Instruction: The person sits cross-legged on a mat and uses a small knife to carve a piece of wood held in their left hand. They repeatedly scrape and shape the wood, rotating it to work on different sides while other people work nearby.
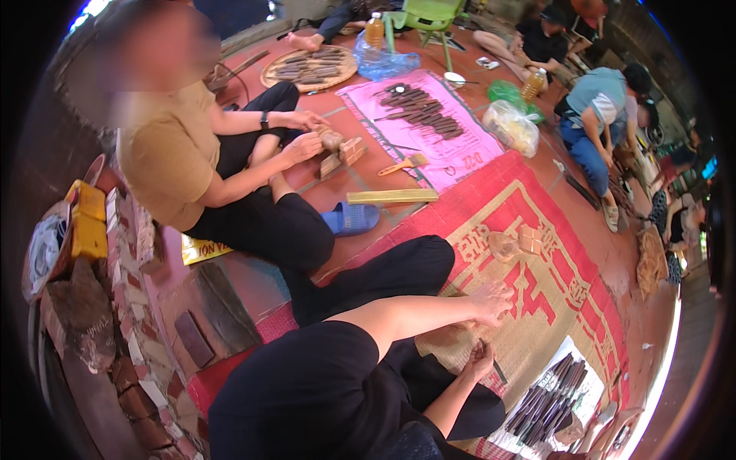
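Note:
My left hand (491, 303) reaches out over the woven mat (552, 280), its fingers apart and slightly bent, with nothing visible in them. Closer to me, my right hand (481, 359) is closed around a slim dark tool, seemingly a chisel (500, 372), only part of which shows. Beyond my left hand, a rounded carved wooden piece (502, 246) rests on the mat against a small wooden block (529, 239). Several dark chisels (548, 399) lie bunched on a white sheet (590, 383) to the right of my right hand.
At left, a seated person (165, 153) holds a wooden piece (330, 138) by a block. Ahead lie a wooden bar (392, 196), a brush (402, 164) and a pink cloth (468, 161) bearing dark tools. A round basket (309, 67) and bags stand farther off.

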{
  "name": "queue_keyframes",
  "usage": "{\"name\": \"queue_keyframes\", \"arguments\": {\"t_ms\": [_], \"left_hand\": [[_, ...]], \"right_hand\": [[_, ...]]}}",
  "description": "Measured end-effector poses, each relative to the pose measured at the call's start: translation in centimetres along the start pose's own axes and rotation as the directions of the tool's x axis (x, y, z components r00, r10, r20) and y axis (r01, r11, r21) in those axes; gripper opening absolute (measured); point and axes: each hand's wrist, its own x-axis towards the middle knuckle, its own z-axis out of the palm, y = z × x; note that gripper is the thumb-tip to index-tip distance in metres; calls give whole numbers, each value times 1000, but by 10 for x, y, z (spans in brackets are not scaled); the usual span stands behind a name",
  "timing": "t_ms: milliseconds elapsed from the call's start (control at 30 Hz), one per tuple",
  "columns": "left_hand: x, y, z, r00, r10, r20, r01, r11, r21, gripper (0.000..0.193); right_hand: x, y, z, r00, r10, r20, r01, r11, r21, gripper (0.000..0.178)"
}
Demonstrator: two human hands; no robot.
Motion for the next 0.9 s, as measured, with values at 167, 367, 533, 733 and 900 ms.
{"name": "queue_keyframes", "arguments": {"t_ms": [167,367,533,733,900], "left_hand": [[-2,-8,6,999,-31,-8,31,999,20,38],[1,1,-7,996,-62,63,60,998,25,36],[0,0,-5,996,-61,63,59,998,31,36],[-5,-11,5,999,-27,-23,28,999,27,37],[4,5,-18,985,-39,170,43,999,-21,41]], "right_hand": [[-1,3,13,1000,6,26,-5,1000,-11,10],[5,4,3,998,29,64,-29,1000,-11,16],[6,6,3,999,32,7,-31,996,-79,15],[-5,9,13,1000,-7,29,11,992,-124,9],[1,5,7,999,-45,-7,42,970,-240,12]]}}
